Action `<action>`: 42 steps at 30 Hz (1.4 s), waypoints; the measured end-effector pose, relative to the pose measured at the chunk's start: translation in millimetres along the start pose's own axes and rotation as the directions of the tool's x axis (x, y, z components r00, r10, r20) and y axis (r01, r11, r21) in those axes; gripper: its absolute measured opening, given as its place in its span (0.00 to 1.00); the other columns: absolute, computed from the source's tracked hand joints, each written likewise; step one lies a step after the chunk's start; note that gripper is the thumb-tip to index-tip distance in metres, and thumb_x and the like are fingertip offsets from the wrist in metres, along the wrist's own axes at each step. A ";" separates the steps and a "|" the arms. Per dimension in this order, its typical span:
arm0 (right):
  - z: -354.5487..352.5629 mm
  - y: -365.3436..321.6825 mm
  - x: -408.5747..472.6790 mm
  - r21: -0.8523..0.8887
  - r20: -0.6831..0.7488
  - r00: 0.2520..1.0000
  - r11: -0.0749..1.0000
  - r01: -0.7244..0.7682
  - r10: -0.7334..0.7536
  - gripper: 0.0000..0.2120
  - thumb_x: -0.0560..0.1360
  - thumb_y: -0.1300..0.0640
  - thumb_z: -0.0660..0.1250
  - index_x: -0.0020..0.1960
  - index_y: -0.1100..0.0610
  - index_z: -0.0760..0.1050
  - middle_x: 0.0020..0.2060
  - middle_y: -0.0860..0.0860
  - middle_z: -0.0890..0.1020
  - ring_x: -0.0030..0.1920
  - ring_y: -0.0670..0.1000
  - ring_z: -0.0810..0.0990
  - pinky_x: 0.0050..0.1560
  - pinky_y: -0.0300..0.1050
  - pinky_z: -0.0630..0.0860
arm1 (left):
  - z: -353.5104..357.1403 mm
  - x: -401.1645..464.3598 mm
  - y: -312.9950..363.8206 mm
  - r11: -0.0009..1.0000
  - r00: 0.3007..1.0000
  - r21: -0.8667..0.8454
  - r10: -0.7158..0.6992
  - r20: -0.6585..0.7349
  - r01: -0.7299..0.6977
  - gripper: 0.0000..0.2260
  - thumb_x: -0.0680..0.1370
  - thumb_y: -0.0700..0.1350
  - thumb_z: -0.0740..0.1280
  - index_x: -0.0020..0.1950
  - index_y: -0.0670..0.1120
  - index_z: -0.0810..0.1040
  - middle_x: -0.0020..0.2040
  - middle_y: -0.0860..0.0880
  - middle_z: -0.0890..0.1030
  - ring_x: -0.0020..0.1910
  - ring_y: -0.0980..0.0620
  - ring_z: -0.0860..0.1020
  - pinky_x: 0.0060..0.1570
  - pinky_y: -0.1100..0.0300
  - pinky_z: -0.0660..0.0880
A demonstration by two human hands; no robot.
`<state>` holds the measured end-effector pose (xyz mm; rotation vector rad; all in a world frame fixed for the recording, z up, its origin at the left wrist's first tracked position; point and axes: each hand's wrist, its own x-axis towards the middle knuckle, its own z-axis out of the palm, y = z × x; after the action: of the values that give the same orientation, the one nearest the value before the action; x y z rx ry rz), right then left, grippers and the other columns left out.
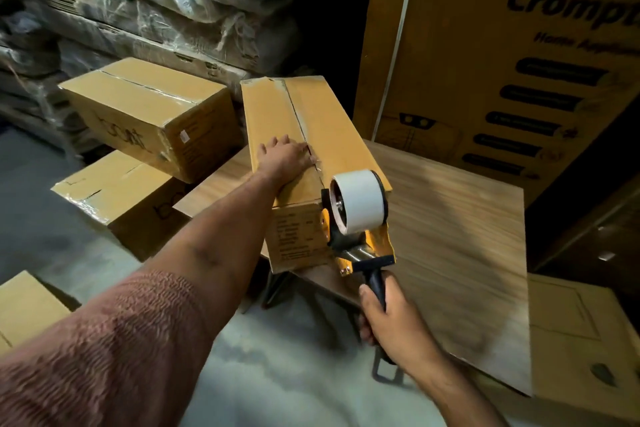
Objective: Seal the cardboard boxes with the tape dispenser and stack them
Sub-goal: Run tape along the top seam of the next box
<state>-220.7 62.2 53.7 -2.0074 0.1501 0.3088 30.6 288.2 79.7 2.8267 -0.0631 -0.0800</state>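
A long cardboard box [311, 149] is being steadied on a wooden table [450, 236], its top seam running away from the camera. The left hand [285, 156] is being pressed flat on the box top, fingers straight, beside the seam. A yellow and black tape dispenser [356, 218], loaded with a white roll, is being held at the box's near end, its black handle being gripped by the right hand [388, 315]. Two sealed boxes [145, 107] are being kept stacked to the left.
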 end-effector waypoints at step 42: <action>76.3 5.0 72.2 0.326 -0.011 0.906 0.858 -0.398 0.424 0.11 0.75 0.58 0.63 0.36 0.58 0.69 0.23 0.53 0.69 0.19 0.51 0.67 0.23 0.37 0.64 | 53.3 -84.0 -7.8 0.888 0.948 0.415 0.281 -0.147 -0.199 0.44 0.71 0.62 0.73 0.79 0.52 0.52 0.80 0.42 0.54 0.78 0.39 0.54 0.75 0.40 0.53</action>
<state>-164.1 130.6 -2.7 -1.6526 0.6507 0.4421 -56.2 283.7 30.8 3.1819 -0.4315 0.3152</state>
